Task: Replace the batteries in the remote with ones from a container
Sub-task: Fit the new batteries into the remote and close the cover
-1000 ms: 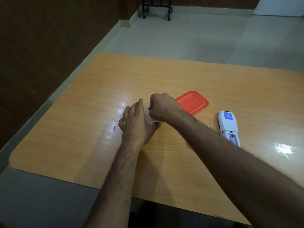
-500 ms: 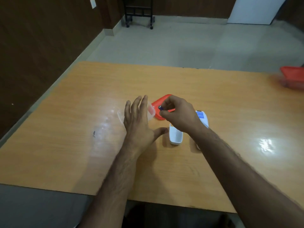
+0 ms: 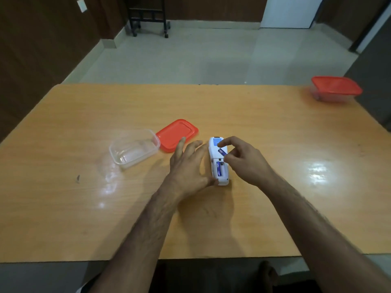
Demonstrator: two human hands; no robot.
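A white remote [image 3: 214, 154] lies face down in the middle of the wooden table [image 3: 63, 208], its battery compartment open with one blue battery [image 3: 218, 169] inside. My right hand [image 3: 243, 161] pinches a second blue battery [image 3: 222, 152] just above the remote. My left hand [image 3: 188, 166] rests flat against the remote's left side, fingers spread, thumb at its near end. An empty clear container [image 3: 133, 148] stands to the left, with its red lid [image 3: 176, 134] lying beside it.
A second clear container with a red lid on [image 3: 336, 88] stands at the far right corner of the table. A dark wheeled stand [image 3: 148, 15] is on the floor beyond the table. Dark walls run along the left.
My right hand carried the battery from the clear container over to the remote. My left hand let go of the container and moved right, against the remote. The view shifted right.
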